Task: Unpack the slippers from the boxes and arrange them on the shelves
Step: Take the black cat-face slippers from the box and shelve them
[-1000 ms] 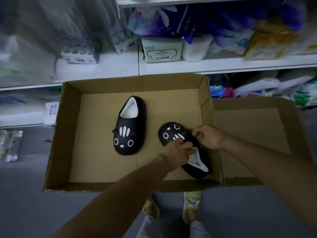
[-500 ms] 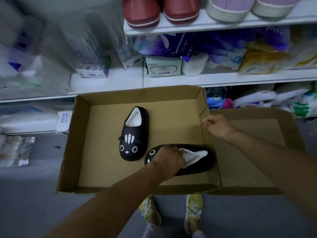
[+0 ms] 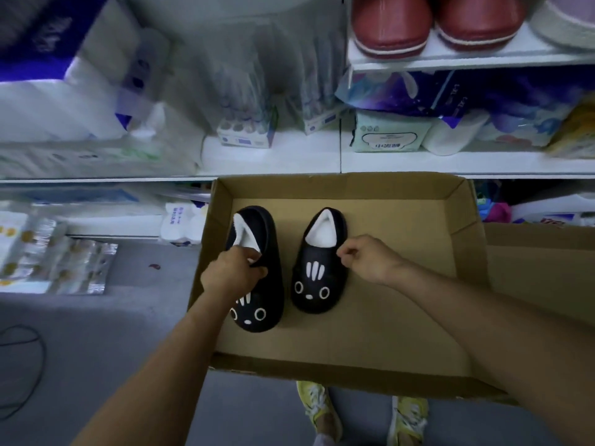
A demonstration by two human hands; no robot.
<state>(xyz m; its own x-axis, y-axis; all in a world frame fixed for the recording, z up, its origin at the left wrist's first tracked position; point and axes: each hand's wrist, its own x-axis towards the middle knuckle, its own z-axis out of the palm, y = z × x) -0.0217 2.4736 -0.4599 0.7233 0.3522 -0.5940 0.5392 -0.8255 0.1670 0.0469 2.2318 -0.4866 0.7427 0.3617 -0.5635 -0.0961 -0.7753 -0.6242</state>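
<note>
Two black slippers with white cat faces and white fleece lining are in an open cardboard box (image 3: 402, 317) on the floor. My left hand (image 3: 230, 275) is shut on the collar of the left slipper (image 3: 257, 312), which overlaps the box's left wall. The right slipper (image 3: 317, 284) lies flat on the box floor with its toe toward me. My right hand (image 3: 370, 259) is at its right side with curled fingers at the collar edge; whether it grips is unclear.
White shelves (image 3: 483, 57) stand behind the box, with red slippers (image 3: 389, 27) on top and tissue packs (image 3: 386, 136) below. A second open box (image 3: 541, 268) adjoins on the right. Foil packets (image 3: 54, 262) and a black cable (image 3: 19, 365) lie on the floor at left.
My left hand carried the sideways slipper across to the left of the other and turned its toe toward me. My right hand came off the box wall to the right slipper.
</note>
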